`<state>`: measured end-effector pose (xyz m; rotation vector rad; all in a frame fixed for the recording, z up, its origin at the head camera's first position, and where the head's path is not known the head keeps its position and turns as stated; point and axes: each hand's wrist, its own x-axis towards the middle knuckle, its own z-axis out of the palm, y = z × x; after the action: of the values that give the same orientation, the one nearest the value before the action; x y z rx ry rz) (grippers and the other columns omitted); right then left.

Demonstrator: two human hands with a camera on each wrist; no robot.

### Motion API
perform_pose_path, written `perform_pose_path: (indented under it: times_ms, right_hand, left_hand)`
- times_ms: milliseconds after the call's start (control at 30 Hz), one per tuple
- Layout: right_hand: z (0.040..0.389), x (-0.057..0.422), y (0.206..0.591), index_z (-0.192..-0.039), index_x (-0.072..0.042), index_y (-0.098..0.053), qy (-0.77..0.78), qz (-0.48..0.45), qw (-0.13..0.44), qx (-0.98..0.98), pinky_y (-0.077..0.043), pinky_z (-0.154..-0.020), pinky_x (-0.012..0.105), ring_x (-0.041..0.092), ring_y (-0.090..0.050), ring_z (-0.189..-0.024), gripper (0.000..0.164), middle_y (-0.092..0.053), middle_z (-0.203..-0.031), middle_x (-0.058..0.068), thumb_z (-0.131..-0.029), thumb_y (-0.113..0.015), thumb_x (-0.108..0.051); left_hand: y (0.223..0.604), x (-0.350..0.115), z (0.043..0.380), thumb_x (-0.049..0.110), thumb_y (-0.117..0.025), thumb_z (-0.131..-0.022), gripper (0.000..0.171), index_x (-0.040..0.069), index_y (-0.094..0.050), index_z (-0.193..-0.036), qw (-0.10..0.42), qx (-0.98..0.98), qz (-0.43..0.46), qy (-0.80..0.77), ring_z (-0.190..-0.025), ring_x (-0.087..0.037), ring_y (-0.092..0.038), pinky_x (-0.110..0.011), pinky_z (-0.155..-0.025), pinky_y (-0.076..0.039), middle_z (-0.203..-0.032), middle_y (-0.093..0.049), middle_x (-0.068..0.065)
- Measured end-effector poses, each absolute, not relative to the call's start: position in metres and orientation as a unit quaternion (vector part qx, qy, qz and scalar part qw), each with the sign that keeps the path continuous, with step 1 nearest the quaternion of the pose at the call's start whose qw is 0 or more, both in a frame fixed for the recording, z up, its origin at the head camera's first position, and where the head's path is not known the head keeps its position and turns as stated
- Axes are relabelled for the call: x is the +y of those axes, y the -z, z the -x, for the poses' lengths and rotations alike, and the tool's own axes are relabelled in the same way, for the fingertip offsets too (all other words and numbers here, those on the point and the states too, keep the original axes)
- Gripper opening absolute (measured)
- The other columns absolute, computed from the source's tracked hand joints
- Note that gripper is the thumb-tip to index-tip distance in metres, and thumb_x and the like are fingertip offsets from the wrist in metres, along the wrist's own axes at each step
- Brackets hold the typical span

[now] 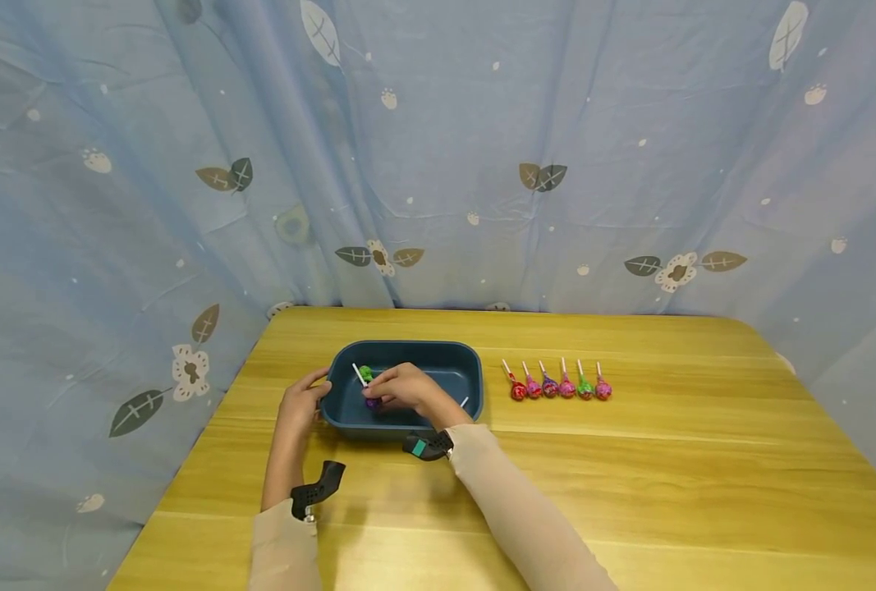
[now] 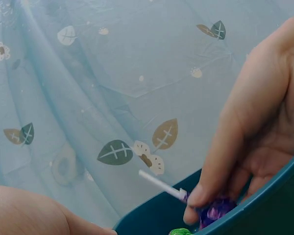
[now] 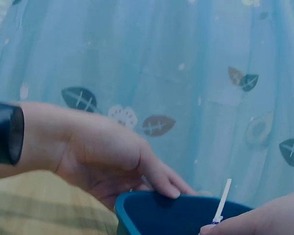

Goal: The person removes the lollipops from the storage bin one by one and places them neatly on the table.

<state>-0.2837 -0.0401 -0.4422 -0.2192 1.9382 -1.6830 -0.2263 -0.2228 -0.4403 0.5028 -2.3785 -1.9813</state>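
My right hand point(image 1: 406, 387) pinches a purple-wrapped lollipop point(image 2: 216, 211) between thumb and fingers, inside a dark blue rectangular plastic box point(image 1: 443, 353). The lollipop's white stick points up and to the left. At the box's left end my left hand point(image 1: 303, 404) holds the wall; in the right wrist view its thumb lies at the rim and the other fingers go down outside. A green-wrapped lollipop point(image 1: 365, 373) lies in the box by the far left corner, just beyond the purple one. Another white stick point(image 1: 464, 402) shows near the right end, its candy hidden by my right arm.
To the right of the box, several lollipops point(image 1: 566, 387) in red, pink, purple and green wrappers lie in a row, sticks pointing away from me. The wooden table point(image 1: 674, 476) ends at a blue patterned curtain point(image 1: 452, 164) behind and at the sides.
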Motion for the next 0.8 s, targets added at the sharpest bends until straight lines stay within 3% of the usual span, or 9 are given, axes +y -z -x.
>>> perform_pose_path:
  times_ms: [200, 467, 800]
  right_hand:
    - [0.277, -0.031, 0.433, -0.104, 0.006, -0.072, 0.653, 0.093, 0.273, 0.700, -0.052, -0.084, 0.041, 0.021, -0.067, -0.082, 0.021, -0.066, -0.096, 0.012, -0.090, -0.069, -0.009]
    - [0.271, -0.025, 0.433, -0.107, 0.006, -0.070, 0.671, 0.108, 0.255, 0.688, -0.053, -0.082, 0.041, 0.023, -0.067, -0.086, 0.021, -0.065, -0.099, 0.013, -0.091, -0.067, -0.007]
    - [0.260, -0.017, 0.432, -0.103, 0.005, -0.069, 0.657, 0.129, 0.204, 0.714, -0.054, -0.079, 0.039, 0.020, -0.066, -0.082, 0.016, -0.065, -0.093, 0.010, -0.091, -0.067, -0.006]
  left_hand:
    - [0.440, -0.224, 0.226, 0.010, -0.046, -0.102, 0.042, 0.002, -0.045, -0.143, 0.002, -0.761, -0.158, 0.630, -0.082, -0.018, -0.059, -0.028, -0.065, -0.046, -0.128, -0.053, -0.028]
    - [0.442, -0.224, 0.227, 0.010, -0.045, -0.103, 0.043, 0.003, -0.044, -0.144, -0.001, -0.761, -0.156, 0.630, -0.103, -0.036, -0.057, -0.031, -0.072, -0.047, -0.132, -0.050, -0.028]
    - [0.441, -0.223, 0.227, 0.011, -0.045, -0.103, 0.043, 0.003, -0.043, -0.145, -0.005, -0.759, -0.159, 0.631, -0.103, -0.034, -0.058, -0.029, -0.071, -0.048, -0.133, -0.050, -0.028]
